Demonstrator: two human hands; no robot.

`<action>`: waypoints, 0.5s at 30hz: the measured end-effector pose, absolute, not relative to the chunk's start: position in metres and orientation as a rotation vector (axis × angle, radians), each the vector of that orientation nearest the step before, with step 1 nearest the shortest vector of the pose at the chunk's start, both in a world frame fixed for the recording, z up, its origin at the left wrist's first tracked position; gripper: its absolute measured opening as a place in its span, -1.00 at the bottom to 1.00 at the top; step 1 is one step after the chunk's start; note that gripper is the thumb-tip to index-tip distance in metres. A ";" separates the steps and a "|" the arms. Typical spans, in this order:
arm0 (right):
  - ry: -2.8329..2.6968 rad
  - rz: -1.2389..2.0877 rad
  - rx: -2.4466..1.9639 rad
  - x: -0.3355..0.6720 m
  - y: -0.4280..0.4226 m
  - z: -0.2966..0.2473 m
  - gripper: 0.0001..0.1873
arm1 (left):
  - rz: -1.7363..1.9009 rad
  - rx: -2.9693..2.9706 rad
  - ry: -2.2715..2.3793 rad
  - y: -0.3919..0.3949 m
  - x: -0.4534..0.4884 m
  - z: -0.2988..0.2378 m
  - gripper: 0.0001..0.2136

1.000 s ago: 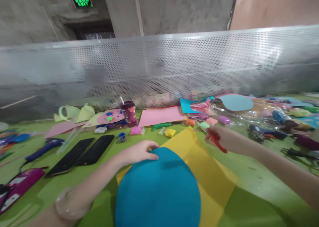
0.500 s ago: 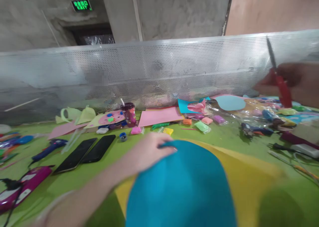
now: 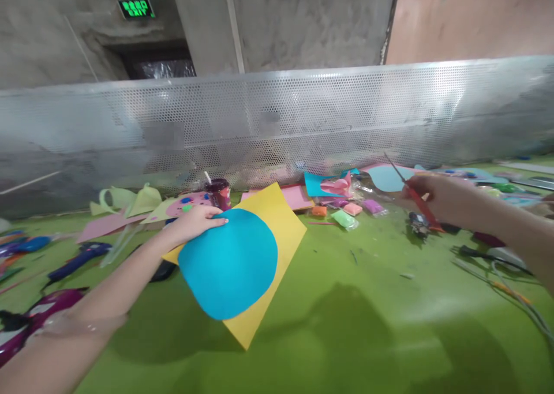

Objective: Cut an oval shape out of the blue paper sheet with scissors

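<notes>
Craft workspace set up inside an unfinished industrial or commercial building. Evidence: bare concrete wall (image 3: 303, 19) and pillar; green illuminated exit sign (image 3: 136, 7) above a dark doorway; perforated metal barrier (image 3: 277, 123) running along the far edge of the work surface. Green counter (image 3: 346, 325) strewn with craft supplies: coloured paper sheets (image 3: 298, 197), cut paper shapes (image 3: 130, 201), small packets of modelling clay (image 3: 346, 217), a glue gun (image 3: 80, 258), a dark red jar (image 3: 219, 193), cables (image 3: 497, 261).
</notes>
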State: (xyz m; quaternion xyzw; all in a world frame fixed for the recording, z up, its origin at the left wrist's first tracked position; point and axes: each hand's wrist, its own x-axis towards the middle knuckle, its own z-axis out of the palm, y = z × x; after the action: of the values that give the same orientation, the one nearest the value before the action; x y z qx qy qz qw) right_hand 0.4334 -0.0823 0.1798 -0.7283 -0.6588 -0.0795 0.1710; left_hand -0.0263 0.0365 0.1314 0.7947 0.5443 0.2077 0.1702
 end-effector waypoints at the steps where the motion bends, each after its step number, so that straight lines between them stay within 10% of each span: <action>1: -1.871 -0.192 -2.092 0.430 -0.083 0.178 -0.70 | 0.565 2.294 1.530 0.038 -0.025 0.131 -0.63; 15: -1.834 0.090 -2.166 0.403 -0.082 0.175 -0.60 | 0.340 2.041 1.190 0.007 -0.005 0.111 -0.61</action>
State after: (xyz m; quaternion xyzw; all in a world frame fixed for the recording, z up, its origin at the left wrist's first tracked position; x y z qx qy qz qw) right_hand 0.4029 -0.0818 0.1749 -0.7541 -0.6386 0.0312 0.1504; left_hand -0.0048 0.0075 0.1115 0.7950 0.4634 0.1323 0.3684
